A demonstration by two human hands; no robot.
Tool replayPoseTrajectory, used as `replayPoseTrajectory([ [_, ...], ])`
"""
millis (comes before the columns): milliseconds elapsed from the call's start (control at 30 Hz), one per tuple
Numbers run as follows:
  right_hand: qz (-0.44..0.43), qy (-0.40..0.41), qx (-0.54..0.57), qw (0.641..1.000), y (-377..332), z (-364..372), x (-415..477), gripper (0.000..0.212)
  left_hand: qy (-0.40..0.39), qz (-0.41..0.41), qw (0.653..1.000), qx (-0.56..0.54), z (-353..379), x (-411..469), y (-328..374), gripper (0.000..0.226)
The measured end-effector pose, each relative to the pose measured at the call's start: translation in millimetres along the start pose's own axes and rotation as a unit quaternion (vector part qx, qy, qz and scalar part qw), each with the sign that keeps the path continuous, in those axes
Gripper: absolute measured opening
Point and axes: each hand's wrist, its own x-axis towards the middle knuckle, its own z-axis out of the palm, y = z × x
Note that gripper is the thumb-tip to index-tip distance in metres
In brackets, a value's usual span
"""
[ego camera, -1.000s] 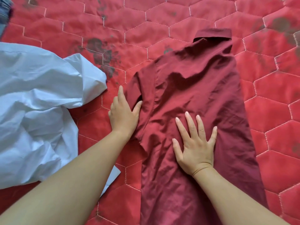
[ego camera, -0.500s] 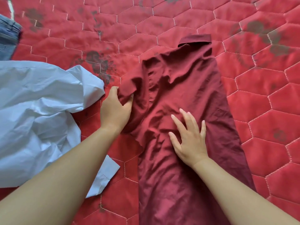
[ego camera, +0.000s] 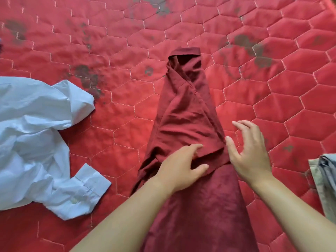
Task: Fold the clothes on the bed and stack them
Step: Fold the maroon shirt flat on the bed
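Note:
A dark red shirt (ego camera: 183, 110) lies lengthwise on the red quilted bed (ego camera: 127, 106), collar at the far end, both sides folded over the middle into a narrow strip. My left hand (ego camera: 179, 166) rests on the folded-over sleeve near its cuff edge, fingers spread and pressing the cloth. Just right of the shirt's edge, my right hand (ego camera: 249, 151) hovers with fingers apart and nothing in it. A crumpled white shirt (ego camera: 36, 142) lies at the left, one cuffed sleeve pointing toward the red shirt.
At the right edge a grey-beige garment (ego camera: 325, 182) lies partly out of frame. The bed cover carries dark stains at the far left and far right. Bare quilt shows between the white shirt and the red shirt.
My left hand took the left side and sleeve of the red shirt and folded it across to the right. My right hand lifted off the shirt and moved to its right edge.

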Motion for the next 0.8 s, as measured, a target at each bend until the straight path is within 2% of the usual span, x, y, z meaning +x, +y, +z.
replayPoseTrajectory([
  [67,-0.019,-0.027,0.010,0.999,-5,5,-2,0.038,0.121,0.012,0.993,0.002,-1,-5,-7,0.035],
  [133,-0.039,-0.060,0.013,0.997,-14,18,-4,0.038,0.216,0.012,0.976,0.025,-8,-8,-19,0.025],
  [200,-0.048,-0.096,-0.008,0.994,-21,36,-6,0.039,0.245,-0.017,0.968,0.054,-15,-12,-33,0.024],
  [233,-0.048,-0.118,-0.029,0.991,-22,44,-8,0.040,0.224,-0.035,0.971,0.070,-16,-15,-41,0.025],
  [300,-0.038,-0.163,-0.079,0.983,-17,57,-14,0.041,0.122,-0.051,0.986,0.104,-12,-22,-55,0.030],
  [367,-0.030,-0.183,-0.111,0.976,-8,62,-20,0.038,0.045,-0.034,0.993,0.107,-3,-30,-64,0.034],
  [433,-0.031,-0.165,-0.107,0.980,-1,61,-23,0.029,0.055,-0.021,0.993,0.101,4,-36,-68,0.030],
  [533,-0.030,-0.134,-0.090,0.986,3,56,-22,0.008,0.115,-0.031,0.986,0.115,6,-38,-65,0.013],
  [600,-0.030,-0.121,-0.084,0.989,5,53,-19,0.004,0.157,-0.018,0.981,0.113,6,-35,-62,0.007],
  [667,-0.024,-0.086,-0.068,0.994,5,48,-18,0.004,0.169,0.024,0.981,0.096,5,-34,-55,0.007],
  [733,-0.010,-0.049,-0.056,0.997,6,45,-19,0.012,0.120,0.062,0.986,0.101,5,-32,-49,0.012],
  [800,0.004,-0.043,-0.068,0.997,8,45,-21,0.028,0.082,0.058,0.988,0.121,5,-30,-49,0.019],
])
